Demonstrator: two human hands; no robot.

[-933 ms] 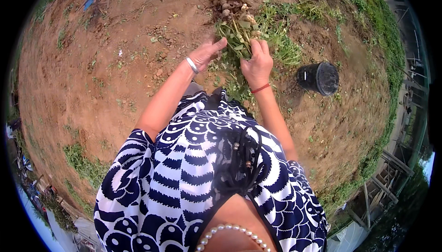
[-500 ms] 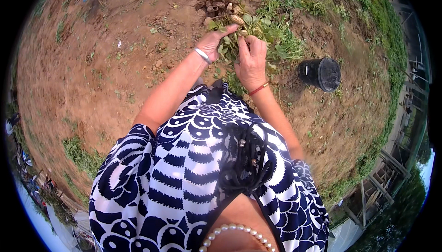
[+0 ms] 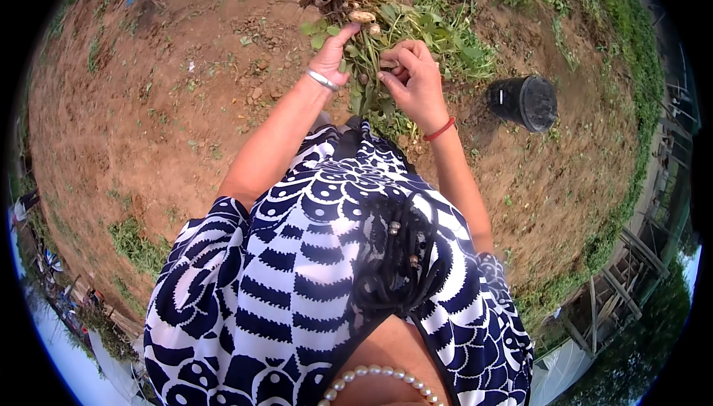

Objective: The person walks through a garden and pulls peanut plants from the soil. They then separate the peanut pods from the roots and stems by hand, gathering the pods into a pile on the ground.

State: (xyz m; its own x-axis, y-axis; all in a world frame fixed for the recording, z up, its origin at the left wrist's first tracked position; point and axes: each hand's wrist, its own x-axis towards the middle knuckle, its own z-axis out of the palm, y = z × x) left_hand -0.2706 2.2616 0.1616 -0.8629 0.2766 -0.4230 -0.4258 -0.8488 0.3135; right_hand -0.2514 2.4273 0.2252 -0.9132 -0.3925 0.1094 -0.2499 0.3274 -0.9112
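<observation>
Head view: left hand (image 3: 332, 56) pinches a peanut pod (image 3: 362, 16) on the uprooted plant (image 3: 386, 35); right hand (image 3: 413, 79) closes around its stems. Black bucket (image 3: 523, 102) sits nearby.

Both hands now grip the uprooted peanut plant (image 3: 371, 35): the left hand (image 3: 332, 53) pinches a pod, the right hand (image 3: 411, 79) closes on stems.

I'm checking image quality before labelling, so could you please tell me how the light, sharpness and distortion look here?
Head view: bright daylight, soft shadows; strong fisheye bending at the dark rim; left hand, right hand and green leafy peanut plant reasonably sharp.
</observation>
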